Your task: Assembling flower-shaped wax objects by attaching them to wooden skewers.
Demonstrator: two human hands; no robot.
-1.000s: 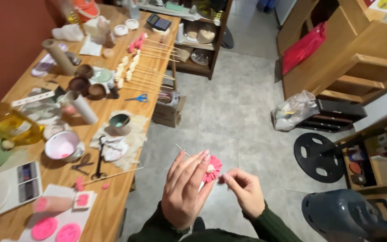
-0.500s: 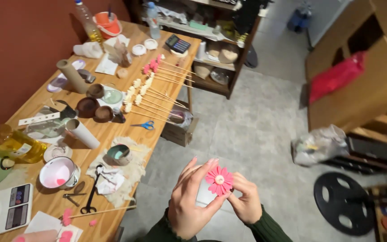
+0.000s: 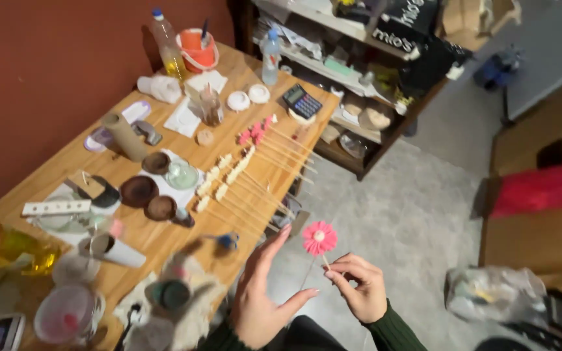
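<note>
A pink flower (image 3: 319, 236) with a yellow centre sits on a thin wooden skewer. My right hand (image 3: 357, 286) pinches the skewer just below the bloom and holds it upright over the floor. My left hand (image 3: 263, 294) is open beside it, palm turned toward the flower, fingers spread and not touching it. On the wooden table (image 3: 183, 240) to the left lies a row of skewers (image 3: 242, 179) tipped with white and pink pieces.
The table also carries bowls (image 3: 139, 191), a calculator (image 3: 302, 102), bottles (image 3: 166, 47), an orange bucket (image 3: 198, 51), a cardboard tube (image 3: 123, 136) and blue scissors (image 3: 227, 241). A cluttered shelf (image 3: 359, 123) stands behind it. A plastic bag (image 3: 495, 292) lies on the grey floor at right.
The camera has tilted up and left, showing more of the table. My hands have separated; the left palm opened away from the flower while the right keeps the skewer.
</note>
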